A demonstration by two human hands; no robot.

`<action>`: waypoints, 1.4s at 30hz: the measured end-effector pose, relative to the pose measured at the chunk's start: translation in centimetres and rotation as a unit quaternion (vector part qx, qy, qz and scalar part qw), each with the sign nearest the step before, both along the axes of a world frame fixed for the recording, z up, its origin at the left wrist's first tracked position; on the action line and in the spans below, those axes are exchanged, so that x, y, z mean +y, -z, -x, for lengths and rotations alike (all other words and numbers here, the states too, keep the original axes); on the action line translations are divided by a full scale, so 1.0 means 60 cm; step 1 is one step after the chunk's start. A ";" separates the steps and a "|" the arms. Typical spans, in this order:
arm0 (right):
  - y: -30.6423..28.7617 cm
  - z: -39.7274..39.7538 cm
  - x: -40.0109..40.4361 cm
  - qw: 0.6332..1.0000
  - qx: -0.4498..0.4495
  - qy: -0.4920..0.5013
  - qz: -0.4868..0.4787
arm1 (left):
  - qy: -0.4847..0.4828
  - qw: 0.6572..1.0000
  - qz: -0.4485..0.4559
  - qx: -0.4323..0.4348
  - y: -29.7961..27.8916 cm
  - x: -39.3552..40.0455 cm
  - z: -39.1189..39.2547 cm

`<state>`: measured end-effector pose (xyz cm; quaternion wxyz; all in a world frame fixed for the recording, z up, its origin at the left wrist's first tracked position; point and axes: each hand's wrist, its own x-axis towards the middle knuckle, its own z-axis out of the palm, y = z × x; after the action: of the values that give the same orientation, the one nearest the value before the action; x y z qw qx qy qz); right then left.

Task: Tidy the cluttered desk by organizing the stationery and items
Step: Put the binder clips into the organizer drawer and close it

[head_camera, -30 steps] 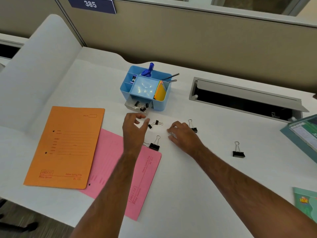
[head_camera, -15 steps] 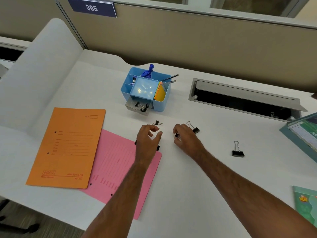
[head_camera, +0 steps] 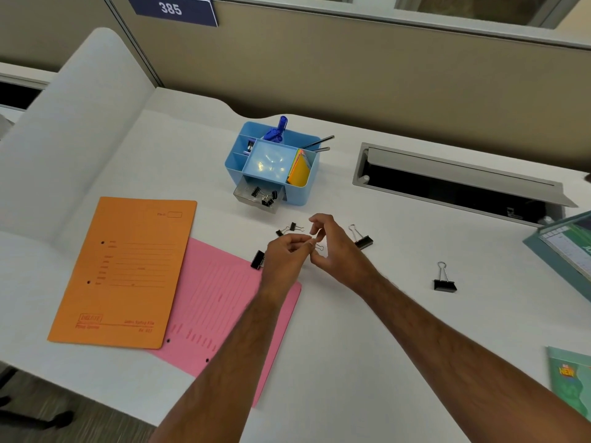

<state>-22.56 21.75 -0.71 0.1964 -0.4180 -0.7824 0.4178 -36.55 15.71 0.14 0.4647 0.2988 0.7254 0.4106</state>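
My left hand (head_camera: 283,259) and my right hand (head_camera: 339,251) meet over the white desk (head_camera: 367,330). Both pinch a small binder clip (head_camera: 319,248), of which only the wire handles show between the fingertips. Two small black clips (head_camera: 289,228) lie just beyond my left hand. Another black clip (head_camera: 257,259) sits at the pink folder's edge, half hidden by that hand. A medium clip (head_camera: 362,239) lies right of my right hand, and a bigger one (head_camera: 444,282) farther right. The blue organizer (head_camera: 311,187) has its clear drawer (head_camera: 256,198) open, with several clips inside.
An orange folder (head_camera: 124,273) overlaps a pink folder (head_camera: 220,311) at the front left. A cable slot (head_camera: 447,183) with its flap raised runs along the back right. A teal stack (head_camera: 566,247) and a green booklet (head_camera: 572,382) lie at the right edge.
My left hand drew back from the organizer's drawer toward my right hand. My right hand lifted a small clip off the desk, and the two hands now meet at it.
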 end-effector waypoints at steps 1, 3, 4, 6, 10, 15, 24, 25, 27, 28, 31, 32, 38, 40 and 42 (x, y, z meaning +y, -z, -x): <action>0.000 0.002 0.000 1.000 0.003 -0.004 -0.004 | -0.005 1.000 0.002 0.003 -0.004 0.001 0.003; 0.001 0.004 0.000 1.000 0.003 -0.012 -0.015 | -0.022 1.000 -0.005 -0.003 -0.009 0.004 0.013; 0.001 0.005 0.000 1.000 -0.004 -0.013 -0.022 | -0.032 0.999 -0.013 -0.005 -0.012 0.007 0.021; 0.004 0.004 0.003 0.999 -0.023 -0.002 -0.028 | -0.059 0.998 -0.029 0.014 -0.022 0.015 0.038; 0.016 -0.009 0.009 0.997 -0.062 0.014 -0.034 | -0.116 0.983 -0.069 0.123 -0.045 0.044 0.090; 0.031 -0.024 0.011 0.995 -0.096 0.025 -0.029 | -0.124 0.957 -0.079 0.249 -0.051 0.094 0.163; 0.040 -0.031 0.014 0.991 -0.128 0.019 -0.012 | -0.120 0.947 -0.080 0.287 -0.042 0.112 0.173; 0.041 -0.032 0.014 0.991 -0.131 0.017 -0.010 | -0.122 0.947 -0.082 0.287 -0.042 0.105 0.166; 0.044 -0.032 0.014 0.991 -0.135 0.011 -0.011 | -0.126 0.948 -0.089 0.279 -0.038 0.087 0.151; 0.046 -0.032 0.013 0.991 -0.136 0.007 -0.012 | -0.127 0.950 -0.092 0.271 -0.035 0.077 0.144; 0.048 -0.030 0.013 0.990 -0.140 -0.003 -0.011 | -0.125 0.956 -0.090 0.249 -0.019 0.044 0.124; 0.047 -0.028 0.014 0.989 -0.147 -0.008 -0.010 | -0.122 0.958 -0.086 0.244 -0.013 0.033 0.116; 0.038 -0.005 0.021 0.979 -0.190 -0.064 -0.021 | -0.086 0.970 -0.048 0.224 0.014 -0.013 0.073; 0.030 0.010 0.027 0.971 -0.218 -0.088 -0.043 | -0.068 0.972 -0.035 0.220 0.017 -0.017 0.065; 0.024 0.028 0.034 0.956 -0.259 -0.117 -0.066 | -0.050 0.973 -0.022 0.226 0.018 -0.017 0.062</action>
<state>-24.23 23.78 -2.15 -0.0360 -0.4039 -0.8756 0.2625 -40.25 14.68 -0.96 0.2611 0.3573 0.8165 0.3707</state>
